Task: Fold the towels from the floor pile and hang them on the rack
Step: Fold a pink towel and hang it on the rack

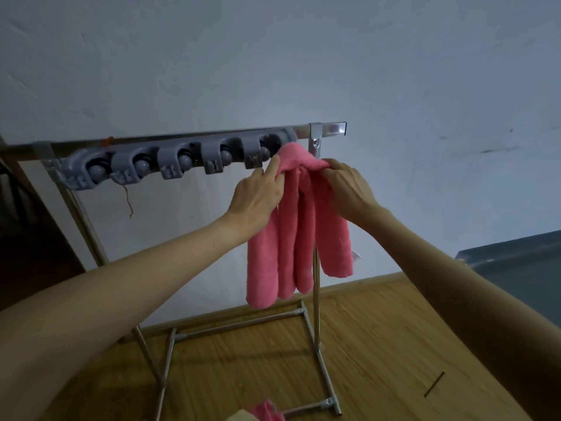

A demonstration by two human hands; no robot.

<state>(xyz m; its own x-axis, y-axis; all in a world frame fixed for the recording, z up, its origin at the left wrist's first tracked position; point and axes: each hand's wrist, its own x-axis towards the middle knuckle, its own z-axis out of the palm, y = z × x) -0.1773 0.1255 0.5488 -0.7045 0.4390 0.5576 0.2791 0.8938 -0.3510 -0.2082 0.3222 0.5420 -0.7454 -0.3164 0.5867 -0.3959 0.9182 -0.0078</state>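
Observation:
A folded pink towel [299,238] hangs in long folds at the right end of the metal rack [188,139], just beside the rightmost clip of a grey clip holder [170,162]. My left hand [259,192] pinches the towel's top left edge. Gripping the bunched top from the right is my right hand [346,185]. At the bottom edge of the view a bit of another pink towel [267,411] and a pale cloth [239,417] show on the floor.
The rack's steel legs and base bars [306,332] stand on a wooden floor [379,344] against a pale wall. A dark blue-grey box [516,262] sits at the right. A dark door frame [18,226] is at the left.

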